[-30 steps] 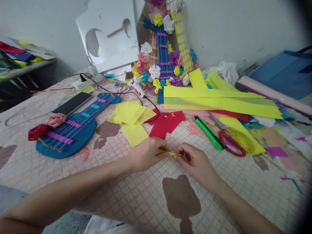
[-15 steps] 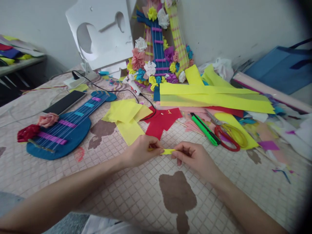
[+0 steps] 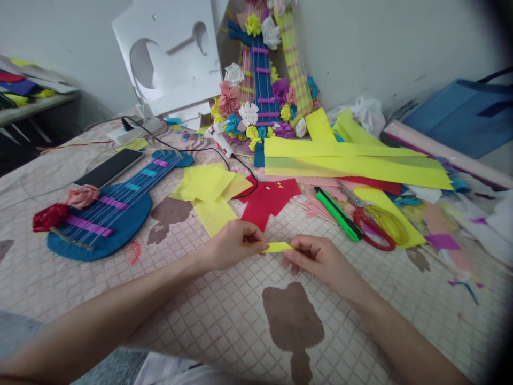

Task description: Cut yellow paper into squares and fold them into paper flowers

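A small folded strip of yellow paper (image 3: 277,247) is held just above the quilted table cover (image 3: 224,321). My left hand (image 3: 232,245) pinches its left end with thumb and fingers closed. My right hand (image 3: 320,259) pinches the right end the same way. Behind my hands lie loose yellow paper squares (image 3: 208,192) and a red paper piece (image 3: 266,200).
A blue felt guitar (image 3: 108,214) with pink and red paper flowers lies at the left beside a phone (image 3: 110,167). Red-handled scissors (image 3: 371,224) and a green utility knife (image 3: 336,214) sit to the right. Long yellow strips (image 3: 352,160), a glue gun (image 3: 219,137) and flower-covered guitars (image 3: 264,80) stand behind.
The yellow piece was a thin twisted sliver a second ago; it now shows as a flat folded strip stretched between both hands, which have risen slightly.
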`<state>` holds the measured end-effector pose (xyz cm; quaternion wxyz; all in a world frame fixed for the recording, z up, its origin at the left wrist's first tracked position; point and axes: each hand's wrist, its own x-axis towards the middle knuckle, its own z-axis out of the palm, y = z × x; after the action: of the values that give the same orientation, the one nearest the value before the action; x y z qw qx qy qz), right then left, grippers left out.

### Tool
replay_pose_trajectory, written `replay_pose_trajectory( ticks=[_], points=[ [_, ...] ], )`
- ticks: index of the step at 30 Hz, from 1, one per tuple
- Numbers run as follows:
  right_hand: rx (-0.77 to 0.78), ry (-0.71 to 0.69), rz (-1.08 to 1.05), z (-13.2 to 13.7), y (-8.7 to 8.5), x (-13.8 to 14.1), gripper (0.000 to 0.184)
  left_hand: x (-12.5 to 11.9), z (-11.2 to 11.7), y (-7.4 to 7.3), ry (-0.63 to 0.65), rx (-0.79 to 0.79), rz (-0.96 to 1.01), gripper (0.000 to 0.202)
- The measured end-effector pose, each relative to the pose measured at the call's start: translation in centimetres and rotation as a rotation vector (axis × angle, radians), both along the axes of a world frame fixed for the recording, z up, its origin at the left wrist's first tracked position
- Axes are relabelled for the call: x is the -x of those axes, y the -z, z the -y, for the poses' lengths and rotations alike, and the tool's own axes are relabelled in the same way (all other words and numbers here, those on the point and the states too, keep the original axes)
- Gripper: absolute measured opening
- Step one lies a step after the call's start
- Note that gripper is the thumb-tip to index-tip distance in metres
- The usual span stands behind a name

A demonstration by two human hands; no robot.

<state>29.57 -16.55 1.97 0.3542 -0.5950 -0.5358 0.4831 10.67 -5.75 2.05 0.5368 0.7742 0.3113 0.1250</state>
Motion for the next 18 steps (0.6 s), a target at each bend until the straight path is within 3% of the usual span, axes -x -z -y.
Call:
replay_pose_trajectory(
  ticks=[3,5,10,15,18],
  points=[
    [-0.075,0.014,0.028,-0.2,-0.2,0.5,0.025,-0.1,0.4,-0.1,-0.005,-0.029,-0.013,0.014],
    [-0.085,0.022,0.064,-0.3,-0.2,0.8,0.018,-0.2,0.8,-0.4,0.001,-0.046,0.000,0.014],
    [-0.124,0.108,0.137,-0.3,0.0,0.2,0.019,0.1,0.4,-0.5,-0.077,-0.032,0.036,0.013],
    [-0.133,0.186,0.142,-0.2,0.0,-0.5,0.020,0.8,-1.1,-0.1,-0.109,0.261,0.135,0.013],
    [-0.123,0.200,0.124,-0.2,0.0,-0.6,0.021,1.4,-1.9,-0.4,-0.033,0.471,0.157,0.022]
  ],
)
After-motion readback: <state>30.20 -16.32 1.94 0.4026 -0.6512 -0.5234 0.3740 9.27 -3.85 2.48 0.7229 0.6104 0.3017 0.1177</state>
